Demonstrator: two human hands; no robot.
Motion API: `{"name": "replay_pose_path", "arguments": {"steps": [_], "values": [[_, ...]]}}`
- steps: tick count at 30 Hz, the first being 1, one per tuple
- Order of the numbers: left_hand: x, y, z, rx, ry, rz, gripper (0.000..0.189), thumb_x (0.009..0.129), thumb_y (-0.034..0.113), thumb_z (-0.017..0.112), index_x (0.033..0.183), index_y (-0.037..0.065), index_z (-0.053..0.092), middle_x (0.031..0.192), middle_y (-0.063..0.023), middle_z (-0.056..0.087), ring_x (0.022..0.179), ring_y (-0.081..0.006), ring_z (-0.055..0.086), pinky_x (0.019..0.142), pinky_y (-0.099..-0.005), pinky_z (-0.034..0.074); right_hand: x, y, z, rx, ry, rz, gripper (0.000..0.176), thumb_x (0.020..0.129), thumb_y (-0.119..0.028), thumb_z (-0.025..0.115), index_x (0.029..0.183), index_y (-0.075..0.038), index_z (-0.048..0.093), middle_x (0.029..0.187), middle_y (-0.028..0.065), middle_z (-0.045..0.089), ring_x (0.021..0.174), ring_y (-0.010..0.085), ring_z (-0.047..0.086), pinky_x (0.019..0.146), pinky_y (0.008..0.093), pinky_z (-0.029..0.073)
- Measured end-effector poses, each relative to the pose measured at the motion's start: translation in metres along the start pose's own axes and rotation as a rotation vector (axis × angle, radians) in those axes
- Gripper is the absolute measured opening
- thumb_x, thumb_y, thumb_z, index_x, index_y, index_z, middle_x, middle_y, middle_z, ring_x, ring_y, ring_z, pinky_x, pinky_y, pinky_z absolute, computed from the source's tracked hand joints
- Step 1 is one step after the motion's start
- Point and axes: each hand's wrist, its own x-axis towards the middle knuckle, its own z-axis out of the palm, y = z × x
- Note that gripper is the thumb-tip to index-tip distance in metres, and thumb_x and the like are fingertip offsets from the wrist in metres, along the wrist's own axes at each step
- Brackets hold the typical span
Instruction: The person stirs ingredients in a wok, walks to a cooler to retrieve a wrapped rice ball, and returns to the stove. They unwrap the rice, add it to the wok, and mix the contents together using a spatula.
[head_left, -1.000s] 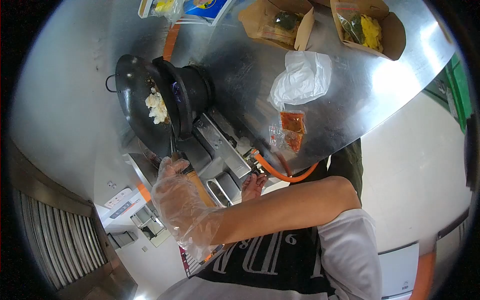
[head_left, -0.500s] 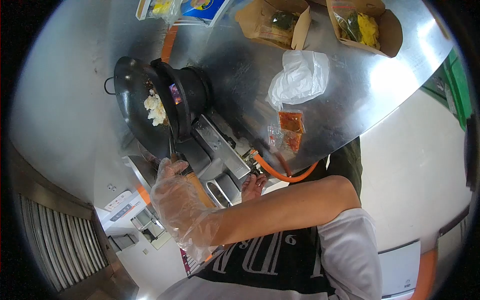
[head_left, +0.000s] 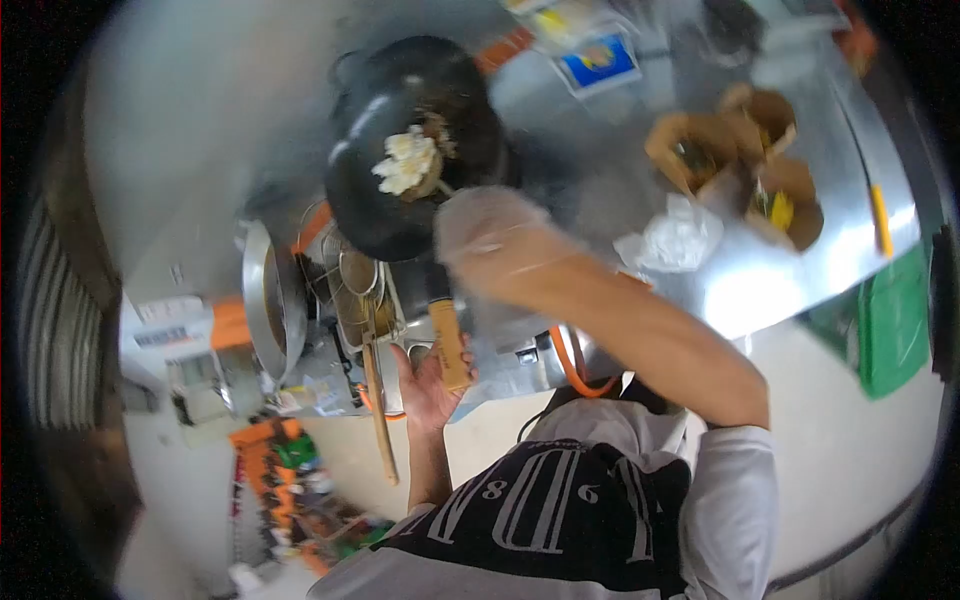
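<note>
A black wok (head_left: 360, 195) sits tilted over the stove, a white clump of what looks like rice (head_left: 408, 162) and darker bits inside. My left hand (head_left: 430, 385), bare, is closed around the wok's wooden handle (head_left: 449, 345). In a clear plastic glove, my right hand (head_left: 490, 235) reaches over the wok's near right edge, blurred by motion. From it a thin metal utensil (head_left: 446, 188) runs to the food; the fingers' grip and most of the utensil are hidden.
Left of the handle are a strainer (head_left: 358, 272) with a wooden handle and a metal pan (head_left: 272, 300). On the steel counter, right, lie a white plastic bag (head_left: 680, 238) and several cardboard boxes (head_left: 682, 150). An orange hose (head_left: 568, 365) curves at the front edge.
My left hand has gone from the stove's front to the wok handle. My gloved right hand has moved from near that handle to over the wok. The view has shifted left.
</note>
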Motion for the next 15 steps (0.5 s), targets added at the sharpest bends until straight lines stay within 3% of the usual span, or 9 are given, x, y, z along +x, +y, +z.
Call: {"name": "replay_pose_path", "arguments": {"steps": [1,2,3,6,7,11,13,14,15], "values": [[0.0,0.009,0.002,-0.097,-0.139,-0.084,0.083,0.097,0.068,0.053,0.149,0.003,0.043,0.137,-0.0172,0.057,0.114,-0.0304,0.06,0.097,-0.0474,0.052,-0.001,-0.004,-0.008,-0.322,0.111,-0.127,0.018,0.08,-0.013,0.065,0.086,-0.004,0.08,0.087,0.0187,0.075,0.089,0.0308,0.075,0.079,0.0403,0.06],[0.003,0.005,-0.003,-0.035,-0.083,-0.07,0.07,0.101,0.05,0.06,0.15,0.004,0.043,0.122,-0.0119,0.06,0.099,-0.0241,0.062,0.082,-0.0391,0.054,-0.002,-0.001,-0.009,-0.436,0.258,-0.221,0.021,0.081,-0.012,0.063,0.092,0.0,0.077,0.092,0.0189,0.075,0.092,0.0318,0.074,0.081,0.0411,0.06],[0.006,0.003,-0.011,-0.087,-0.106,-0.024,0.07,0.101,0.05,0.06,0.15,0.004,0.043,0.122,-0.0119,0.06,0.099,-0.0241,0.062,0.082,-0.0391,0.054,-0.009,-0.016,-0.027,-0.53,0.343,-0.281,0.022,0.082,-0.012,0.062,0.095,0.001,0.074,0.095,0.0189,0.074,0.094,0.0309,0.073,0.084,0.0399,0.059],[0.016,0.002,-0.008,0.03,-0.044,-0.097,0.042,0.104,0.021,0.062,0.143,0.011,0.05,0.096,-0.0031,0.056,0.068,-0.0124,0.054,0.056,-0.0265,0.04,-0.018,-0.065,-0.08,-0.607,0.533,-0.57,0.025,0.083,-0.013,0.062,0.104,0.001,0.066,0.107,0.0145,0.071,0.099,0.0286,0.07,0.092,0.0356,0.055],[0.016,0.004,-0.002,-0.023,-0.059,-0.077,0.042,0.104,0.021,0.062,0.143,0.011,0.05,0.096,-0.0031,0.056,0.068,-0.0124,0.054,0.056,-0.0265,0.04,-0.008,-0.076,-0.083,-0.637,0.491,-0.602,0.025,0.083,-0.013,0.062,0.104,0.001,0.066,0.107,0.0145,0.071,0.099,0.0286,0.07,0.092,0.0356,0.055],[0.018,-0.002,-0.003,0.024,-0.017,-0.067,0.033,0.101,0.018,0.066,0.131,0.01,0.053,0.094,-0.0025,0.057,0.065,-0.0124,0.055,0.055,-0.0273,0.043,0.034,-0.098,-0.076,-0.545,0.061,0.051,0.03,0.083,-0.008,0.066,0.113,-0.003,0.069,0.107,0.0112,0.071,0.103,0.0299,0.068,0.095,0.0371,0.053],[0.02,-0.005,-0.006,0.074,-0.036,-0.035,0.046,0.101,0.018,0.065,0.144,0.012,0.05,0.093,-0.0023,0.054,0.067,-0.0128,0.056,0.055,-0.0282,0.044,0.061,-0.099,-0.071,-0.487,-0.106,0.398,0.034,0.083,-0.006,0.068,0.117,-0.005,0.07,0.106,0.0096,0.071,0.105,0.0305,0.066,0.096,0.0379,0.052],[0.021,-0.005,-0.007,0.04,-0.06,-0.029,0.046,0.1,0.016,0.066,0.142,0.01,0.049,0.093,-0.0026,0.055,0.068,-0.0131,0.057,0.056,-0.029,0.045,0.073,-0.091,-0.064,-0.514,-0.119,0.396,0.034,0.083,-0.006,0.068,0.117,-0.005,0.07,0.106,0.0096,0.071,0.105,0.0305,0.066,0.096,0.0379,0.052],[0.021,-0.008,-0.011,0.011,-0.064,-0.032,0.046,0.1,0.016,0.066,0.142,0.01,0.049,0.093,-0.0026,0.055,0.068,-0.0131,0.057,0.056,-0.029,0.045,0.082,-0.078,-0.054,-0.775,-0.308,0.052,0.034,0.086,-0.008,0.066,0.119,-0.005,0.07,0.112,0.0086,0.07,0.109,0.0298,0.065,0.098,0.0367,0.051]]}}
